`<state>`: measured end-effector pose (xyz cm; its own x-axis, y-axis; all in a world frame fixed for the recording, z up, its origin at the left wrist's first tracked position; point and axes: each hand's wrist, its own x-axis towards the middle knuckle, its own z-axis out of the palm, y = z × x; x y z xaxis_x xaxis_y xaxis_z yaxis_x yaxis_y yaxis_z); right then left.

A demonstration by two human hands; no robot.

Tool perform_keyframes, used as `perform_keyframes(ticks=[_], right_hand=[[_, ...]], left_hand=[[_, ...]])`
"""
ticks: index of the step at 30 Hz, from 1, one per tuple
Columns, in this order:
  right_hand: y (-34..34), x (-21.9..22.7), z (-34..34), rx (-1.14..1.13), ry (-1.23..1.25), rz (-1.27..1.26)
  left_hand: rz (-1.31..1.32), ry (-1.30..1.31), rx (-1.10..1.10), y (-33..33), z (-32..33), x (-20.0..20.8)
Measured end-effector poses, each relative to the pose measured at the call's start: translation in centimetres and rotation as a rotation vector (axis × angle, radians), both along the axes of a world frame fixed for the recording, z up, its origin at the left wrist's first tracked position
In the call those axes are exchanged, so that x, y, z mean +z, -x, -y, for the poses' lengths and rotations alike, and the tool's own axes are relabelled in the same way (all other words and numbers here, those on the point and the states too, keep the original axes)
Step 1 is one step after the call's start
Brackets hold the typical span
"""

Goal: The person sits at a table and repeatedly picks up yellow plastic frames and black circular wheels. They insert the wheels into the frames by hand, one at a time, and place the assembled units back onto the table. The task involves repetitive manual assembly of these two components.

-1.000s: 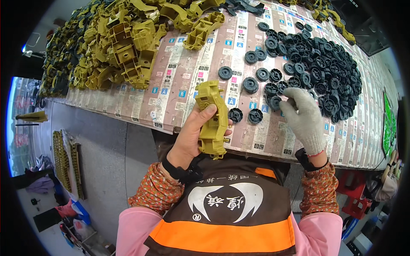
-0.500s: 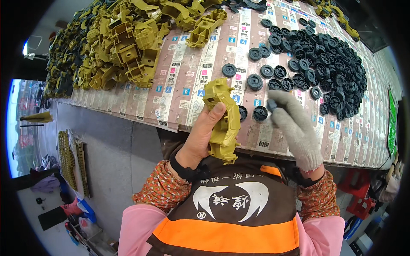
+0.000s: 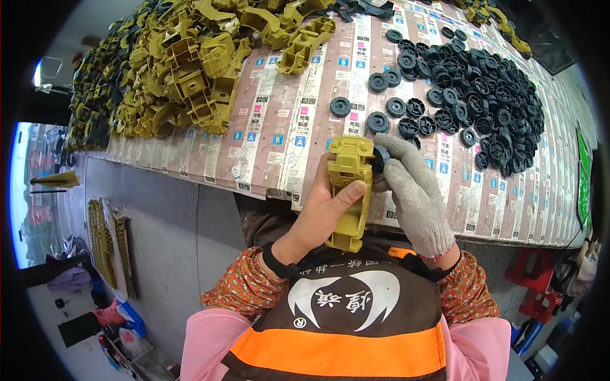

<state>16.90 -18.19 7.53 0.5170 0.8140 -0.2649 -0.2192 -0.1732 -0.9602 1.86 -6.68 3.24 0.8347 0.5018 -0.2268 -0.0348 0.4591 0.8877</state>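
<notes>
My bare left hand (image 3: 327, 206) is wrapped round an olive-yellow plastic toy car body (image 3: 351, 166), its thumb across the top. The body points away from me, just in front of the table's near edge. My right hand (image 3: 416, 197), in a grey knit glove, pinches a small black toy wheel (image 3: 380, 156) against the body's far right side. The glove partly covers the wheel, so whether it sits on the axle stub cannot be seen. Several loose black wheels (image 3: 378, 122) lie on the table beyond both hands.
A large heap of black wheels (image 3: 489, 101) covers the table's right. Olive-yellow car bodies (image 3: 190, 70) are piled at the left, reaching the near edge. Printed paper (image 3: 279, 120) covers the tabletop. Red stools (image 3: 532, 273) stand below at the right.
My right hand has moved left, bringing its wheel from over the table to the car body. My left hand has shifted slightly right and turned the body so its top shows.
</notes>
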Motion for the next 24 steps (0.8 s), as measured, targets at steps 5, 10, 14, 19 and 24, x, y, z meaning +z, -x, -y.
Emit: perform_keyframes(ticks=[5,10,14,19,24], right_hand=[[0.3,-1.9,0.1,-0.071,-0.049,-0.018],[0.3,-2.3,0.1,-0.094,-0.059,-0.013],[0.5,-2.6,0.1,-0.142,-0.029,0.041],[0.6,-2.9,0.1,-0.168,-0.019,0.042],[0.9,-2.3,0.0,-0.195,0.017,0.044]], left_hand=[[0.001,-0.039,-0.011,0.1,0.1,-0.6],[-0.009,-0.121,-0.025,0.0,0.1,-0.4],[-0.02,-0.199,-0.039,-0.1,0.3,-0.5],[-0.054,-0.253,-0.093,-0.1,0.6,-1.0],[-0.045,-0.145,-0.057,-0.3,0.9,-0.9]])
